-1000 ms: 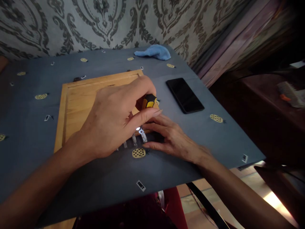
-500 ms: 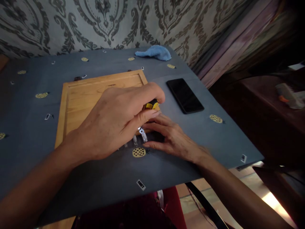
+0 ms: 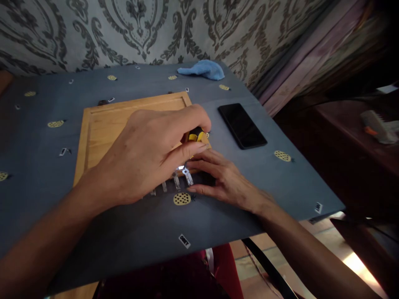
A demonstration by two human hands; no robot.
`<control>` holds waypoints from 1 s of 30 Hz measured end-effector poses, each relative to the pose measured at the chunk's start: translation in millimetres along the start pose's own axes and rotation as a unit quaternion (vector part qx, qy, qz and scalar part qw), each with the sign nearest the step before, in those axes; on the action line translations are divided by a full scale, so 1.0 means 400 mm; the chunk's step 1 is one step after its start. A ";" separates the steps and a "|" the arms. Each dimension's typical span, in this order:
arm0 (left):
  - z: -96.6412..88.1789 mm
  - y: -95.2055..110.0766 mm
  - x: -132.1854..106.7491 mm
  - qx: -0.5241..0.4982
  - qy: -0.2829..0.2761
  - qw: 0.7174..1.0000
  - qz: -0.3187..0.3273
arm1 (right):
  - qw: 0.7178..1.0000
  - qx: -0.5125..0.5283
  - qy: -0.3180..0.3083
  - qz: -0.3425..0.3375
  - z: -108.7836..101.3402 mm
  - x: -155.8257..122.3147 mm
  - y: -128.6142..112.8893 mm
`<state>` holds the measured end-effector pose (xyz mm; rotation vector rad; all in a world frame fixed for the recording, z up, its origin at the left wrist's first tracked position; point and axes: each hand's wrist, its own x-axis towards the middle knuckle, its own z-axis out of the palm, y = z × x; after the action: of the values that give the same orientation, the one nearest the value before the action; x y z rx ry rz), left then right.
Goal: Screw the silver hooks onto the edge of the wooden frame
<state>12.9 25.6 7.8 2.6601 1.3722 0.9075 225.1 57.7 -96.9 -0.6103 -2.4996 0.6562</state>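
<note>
My left hand (image 3: pixel 156 145) is closed around a screwdriver with a yellow and black handle (image 3: pixel 196 134), most of it hidden by the fingers. The tool stands over the near right corner of a framed wooden board (image 3: pixel 109 126), which lies flat on the table. Along the board's near edge stick out several small metal hooks (image 3: pixel 176 181). At the rightmost metal hook (image 3: pixel 188 177), my right hand (image 3: pixel 222 178) has its thumb by the hook's tip and its forefinger by the hook's base, on the board edge. The screwdriver's tip is hard to make out.
A black phone (image 3: pixel 242 126) lies right of the board. A blue cloth (image 3: pixel 204 69) rests at the table's back, before a patterned curtain (image 3: pixel 137 29). Small dark pieces (image 3: pixel 102 102) sit at the board's far edge. The grey tablecloth (image 3: pixel 149 241) has pineapple prints.
My left hand has shifted slightly left and its wrist has turned a little with the screwdriver. More of the metal hooks show below it. My right hand stays in place.
</note>
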 end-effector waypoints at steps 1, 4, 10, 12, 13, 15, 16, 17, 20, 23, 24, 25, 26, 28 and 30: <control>0.000 -0.001 0.000 0.003 0.004 1.000 0.003 | 1.000 0.000 0.002 -0.003 0.001 -0.001 0.001; 0.001 -0.001 0.000 0.016 0.007 1.000 -0.001 | 1.000 -0.007 0.006 -0.006 0.003 -0.002 0.002; -0.005 0.006 -0.003 0.037 0.020 0.999 0.022 | 1.000 -0.013 -0.011 0.018 -0.003 0.002 -0.009; -0.006 0.008 -0.003 0.046 0.024 0.999 0.008 | 1.000 -0.014 -0.011 0.018 -0.004 0.002 -0.010; -0.005 0.009 -0.004 0.049 0.025 0.998 -0.005 | 1.000 -0.015 -0.009 0.016 -0.003 0.002 -0.009; -0.004 0.011 -0.004 0.050 0.029 0.998 -0.029 | 1.000 -0.015 -0.004 0.008 -0.002 0.000 -0.005; -0.004 0.012 -0.004 0.045 0.033 0.998 -0.037 | 1.000 -0.014 0.000 0.004 -0.001 -0.001 -0.003; -0.005 0.015 -0.004 0.038 0.039 0.998 -0.039 | 1.000 -0.012 0.003 0.001 0.000 -0.002 -0.002; -0.022 0.029 -0.004 0.021 0.070 0.996 -0.053 | 1.000 -0.007 0.004 0.006 0.002 -0.004 0.000; -0.047 0.037 -0.002 0.005 0.089 0.992 -0.089 | 1.000 -0.006 -0.005 0.017 0.001 -0.003 -0.003; -0.053 0.034 -0.002 -0.003 0.090 0.991 -0.104 | 1.000 -0.005 -0.007 0.018 0.000 -0.003 -0.004; -0.056 0.027 -0.002 -0.014 0.090 0.989 -0.119 | 1.000 -0.004 -0.008 0.018 0.000 -0.002 -0.004; -0.056 0.016 -0.002 -0.028 0.089 0.986 -0.136 | 1.000 -0.003 -0.009 0.019 0.000 -0.002 -0.004; -0.044 -0.020 -0.004 -0.069 0.096 0.978 -0.172 | 1.000 -0.002 -0.010 0.017 -0.001 -0.001 -0.003; -0.025 -0.069 -0.010 -0.120 0.085 0.969 -0.197 | 1.000 -0.004 -0.009 0.017 0.000 -0.001 0.000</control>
<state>-14.3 37.0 6.9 2.0718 1.6253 1.1776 225.5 57.4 -96.8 -0.6526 -2.5153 0.6684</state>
